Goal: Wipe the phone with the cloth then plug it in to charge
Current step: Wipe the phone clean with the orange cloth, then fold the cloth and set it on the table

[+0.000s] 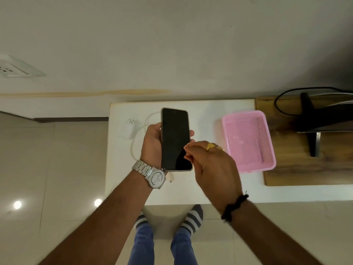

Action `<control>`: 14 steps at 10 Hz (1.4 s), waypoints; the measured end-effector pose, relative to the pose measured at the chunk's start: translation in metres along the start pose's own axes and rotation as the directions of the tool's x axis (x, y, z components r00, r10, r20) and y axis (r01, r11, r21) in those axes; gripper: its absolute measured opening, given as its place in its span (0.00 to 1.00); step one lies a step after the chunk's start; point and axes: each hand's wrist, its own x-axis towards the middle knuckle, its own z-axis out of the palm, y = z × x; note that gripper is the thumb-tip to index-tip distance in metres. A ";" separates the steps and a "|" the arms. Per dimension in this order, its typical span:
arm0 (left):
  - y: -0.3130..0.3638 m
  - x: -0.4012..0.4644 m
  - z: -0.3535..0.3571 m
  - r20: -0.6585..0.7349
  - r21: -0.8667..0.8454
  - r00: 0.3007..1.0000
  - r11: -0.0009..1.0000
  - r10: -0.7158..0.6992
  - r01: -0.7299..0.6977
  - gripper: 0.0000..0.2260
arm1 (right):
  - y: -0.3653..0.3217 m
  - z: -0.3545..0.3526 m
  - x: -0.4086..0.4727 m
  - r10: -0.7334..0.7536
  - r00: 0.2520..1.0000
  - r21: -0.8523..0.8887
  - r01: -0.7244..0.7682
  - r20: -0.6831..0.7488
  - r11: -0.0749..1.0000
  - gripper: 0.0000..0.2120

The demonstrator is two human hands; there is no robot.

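Note:
My left hand holds a black phone upright over the white table, its dark screen facing me. My right hand is at the phone's lower right edge with its fingers curled together; I see nothing in them, and the hand is slightly blurred. A white charger plug lies on the table to the left of the phone. Its white cable loops behind my left hand, and the connector end lies just below the phone. No cloth is clearly visible.
A pink plastic basket stands on the table to the right, with a faint pale shape inside. Beyond it, a wooden board carries a black stand and cable. A wall socket is at far left.

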 end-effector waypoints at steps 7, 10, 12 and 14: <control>-0.009 0.006 -0.023 -0.001 -0.039 1.000 0.999 0.002 -0.002 0.28 | 0.010 0.029 -0.042 -0.113 0.990 0.238 0.090 0.084 0.967 0.17; -0.029 0.042 -0.037 -0.216 0.226 0.976 0.973 -0.001 0.051 0.17 | 0.048 0.025 -0.023 0.455 0.891 0.622 -0.353 -0.005 0.699 0.06; -0.050 0.084 -0.058 -0.356 0.666 0.909 0.741 0.219 0.082 0.06 | 0.066 0.040 -0.012 0.585 0.801 0.808 -0.427 0.129 0.406 0.08; -0.060 0.104 -0.068 -0.299 0.792 0.914 0.606 0.273 0.079 0.05 | 0.066 0.051 -0.013 0.597 0.785 0.836 -0.433 0.166 0.337 0.10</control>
